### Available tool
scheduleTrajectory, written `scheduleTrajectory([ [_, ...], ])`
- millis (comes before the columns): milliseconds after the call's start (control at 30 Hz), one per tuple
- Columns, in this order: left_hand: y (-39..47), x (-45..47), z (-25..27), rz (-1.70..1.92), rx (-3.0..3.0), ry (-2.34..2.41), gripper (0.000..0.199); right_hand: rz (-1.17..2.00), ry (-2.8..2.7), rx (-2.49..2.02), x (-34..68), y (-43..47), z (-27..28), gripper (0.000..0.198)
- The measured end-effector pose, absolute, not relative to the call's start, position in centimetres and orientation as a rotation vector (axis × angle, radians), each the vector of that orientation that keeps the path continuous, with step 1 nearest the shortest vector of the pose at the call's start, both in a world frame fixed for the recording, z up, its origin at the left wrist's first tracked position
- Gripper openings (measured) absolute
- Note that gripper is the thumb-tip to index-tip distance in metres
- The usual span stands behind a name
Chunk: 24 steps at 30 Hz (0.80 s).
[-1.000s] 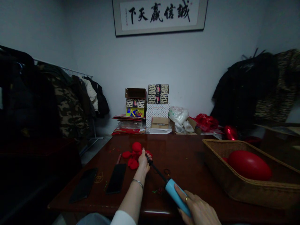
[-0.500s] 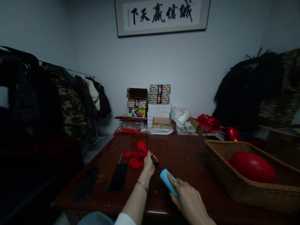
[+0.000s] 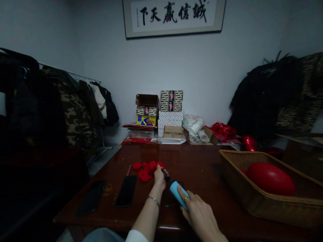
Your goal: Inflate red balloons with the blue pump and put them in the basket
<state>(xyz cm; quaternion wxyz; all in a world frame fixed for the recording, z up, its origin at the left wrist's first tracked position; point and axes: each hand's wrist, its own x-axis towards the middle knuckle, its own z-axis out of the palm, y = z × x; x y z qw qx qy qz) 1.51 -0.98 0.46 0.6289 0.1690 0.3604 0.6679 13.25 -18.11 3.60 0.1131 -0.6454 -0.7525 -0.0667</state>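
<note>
A light-blue balloon pump (image 3: 178,195) with a black front end slants over the table between my hands. My right hand (image 3: 200,213) is wrapped round its blue barrel. My left hand (image 3: 159,178) is closed round the black end, beside a heap of limp red balloons (image 3: 145,172). One small, rounded red balloon (image 3: 152,165) shows just beyond my left fingers. Whether its neck sits on the nozzle is hidden by those fingers.
Left on the brown table (image 3: 196,158) lie a black phone (image 3: 126,191), another dark flat object (image 3: 91,197) and rubber bands (image 3: 107,189). At right, a wicker basket (image 3: 267,206) holds a large inflated red balloon (image 3: 271,178). Boxes (image 3: 171,117) are stacked behind the table.
The rounded red balloon by my left fingers stood up higher before and now sits lower, among the others. Less of the pump's black shaft shows as my hands have come slightly closer together.
</note>
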Motion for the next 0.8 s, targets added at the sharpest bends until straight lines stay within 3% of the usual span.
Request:
scheduleTrajectory([
  [367, -0.3, 0.3, 1.1, 1.546, 0.438, 0.833, 0.030, -0.253, -2.192, -1.665, 18.0, -21.0, 0.5, 0.060],
  [800, -1.3, 1.7, 1.4, 1.476, 0.466, 0.737, 0.024, -0.063, -2.150, -1.818, 15.3, -19.3, 2.8, 0.062],
])
